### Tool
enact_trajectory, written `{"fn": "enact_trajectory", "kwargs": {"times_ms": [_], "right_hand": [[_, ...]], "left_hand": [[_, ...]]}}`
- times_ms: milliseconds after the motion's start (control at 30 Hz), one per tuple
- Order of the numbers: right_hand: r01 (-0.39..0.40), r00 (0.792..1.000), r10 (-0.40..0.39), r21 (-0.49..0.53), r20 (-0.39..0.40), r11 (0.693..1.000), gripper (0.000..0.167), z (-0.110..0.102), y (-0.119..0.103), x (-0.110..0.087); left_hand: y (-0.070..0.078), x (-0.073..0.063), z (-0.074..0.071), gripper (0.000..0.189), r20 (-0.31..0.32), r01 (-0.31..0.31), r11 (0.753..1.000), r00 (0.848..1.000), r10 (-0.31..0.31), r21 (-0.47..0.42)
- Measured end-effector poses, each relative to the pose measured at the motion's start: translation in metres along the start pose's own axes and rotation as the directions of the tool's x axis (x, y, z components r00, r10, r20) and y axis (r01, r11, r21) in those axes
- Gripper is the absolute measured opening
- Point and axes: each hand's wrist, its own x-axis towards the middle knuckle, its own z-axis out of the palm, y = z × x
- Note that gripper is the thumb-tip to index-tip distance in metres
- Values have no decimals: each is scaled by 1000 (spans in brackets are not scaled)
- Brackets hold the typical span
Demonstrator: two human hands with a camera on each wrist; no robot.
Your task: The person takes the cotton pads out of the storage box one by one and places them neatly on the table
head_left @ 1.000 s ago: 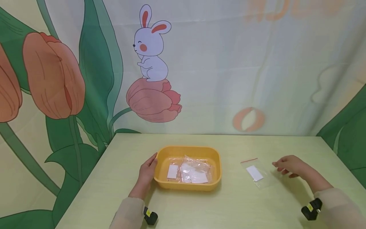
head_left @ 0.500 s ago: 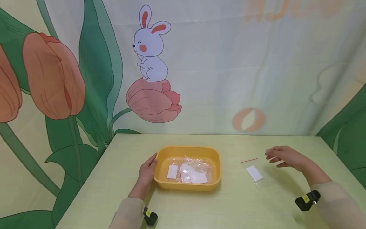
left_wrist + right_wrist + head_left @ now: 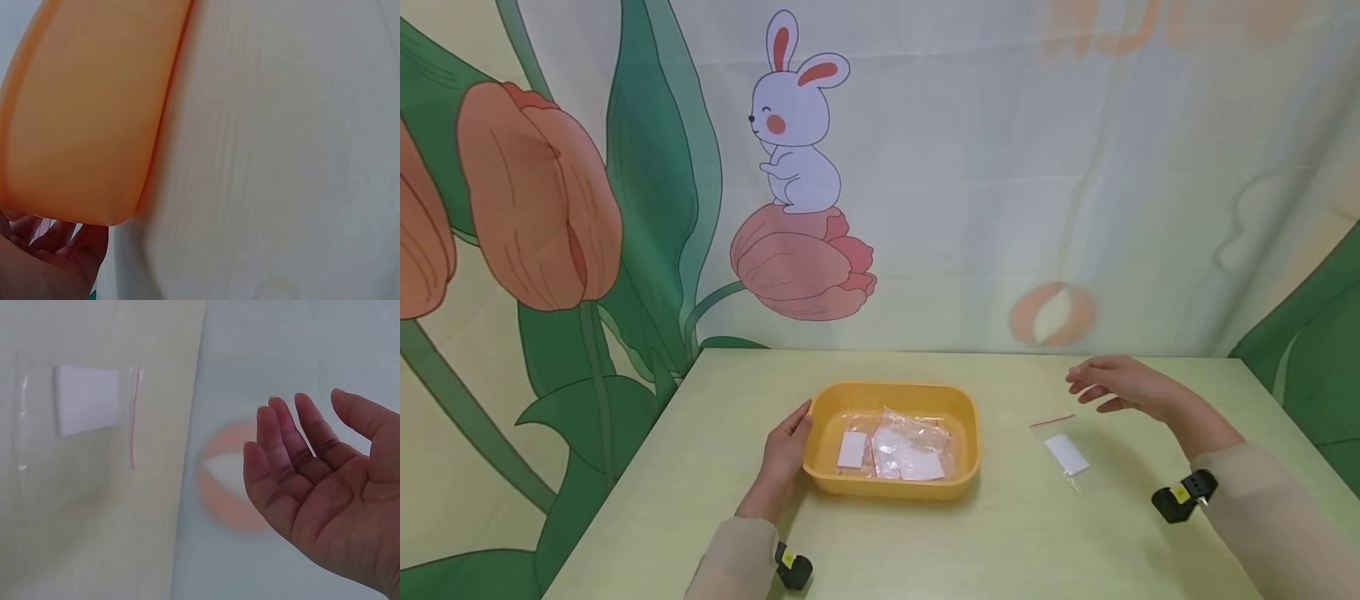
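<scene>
A yellow plastic tray [image 3: 891,490] stands on the table, with several clear zip bags [image 3: 913,446] holding white pieces inside it. My left hand [image 3: 784,450] holds the tray by its left end; in the left wrist view its fingers [image 3: 90,247] bend against that end wall, and the thumb is hidden. Right of the tray lies another clear zip bag [image 3: 94,462] with a red seal line and a white rectangular block [image 3: 1067,454] in it. Above and beyond this bag hovers my right hand [image 3: 1123,387], holding nothing, fingers loosely bent and spread.
The pale wooden table [image 3: 925,550] ends at a back edge right before a printed curtain [image 3: 940,208] with tulips and a rabbit. Each sleeved wrist carries a small black camera [image 3: 1183,497].
My right hand has risen and moved left and away from me, passing from the zip bag's right side to above its far end. The left hand and the tray stay where they were.
</scene>
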Motion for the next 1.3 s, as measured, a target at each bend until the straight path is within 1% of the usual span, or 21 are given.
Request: {"fn": "enact_trajectory", "kwargs": {"times_ms": [233, 500, 667, 800, 1033, 1167, 1300], "right_hand": [[26, 999, -26, -2, 34, 1000, 48, 4, -24, 8], [46, 995, -39, -71, 90, 996, 46, 9, -51, 17], [54, 990, -37, -124, 133, 991, 50, 11, -70, 22], [62, 988, -38, -153, 153, 986, 51, 14, -83, 27], [47, 985, -17, -176, 171, 983, 45, 24, -104, 38], [29, 981, 6, -174, 196, 984, 41, 29, -114, 45], [20, 972, 24, -182, 232, 983, 42, 35, -124, 52]], "left_hand": [[0, 0, 0, 47, 1, 7, 1000, 1000, -7, -12], [0, 1, 0, 47, 2, 7, 1000, 1000, -7, -9], [-1, 1, 0, 47, -1, 9, 1000, 1000, -9, -5], [-1, 1, 0, 47, -3, 5, 1000, 1000, -5, -3], [-1, 1, -1, 47, 1, 4, 1000, 1000, -4, -5], [-1, 0, -2, 47, 10, 2, 1000, 1000, -2, -3], [0, -1, -2, 47, 10, -2, 1000, 1000, 2, -3]]}}
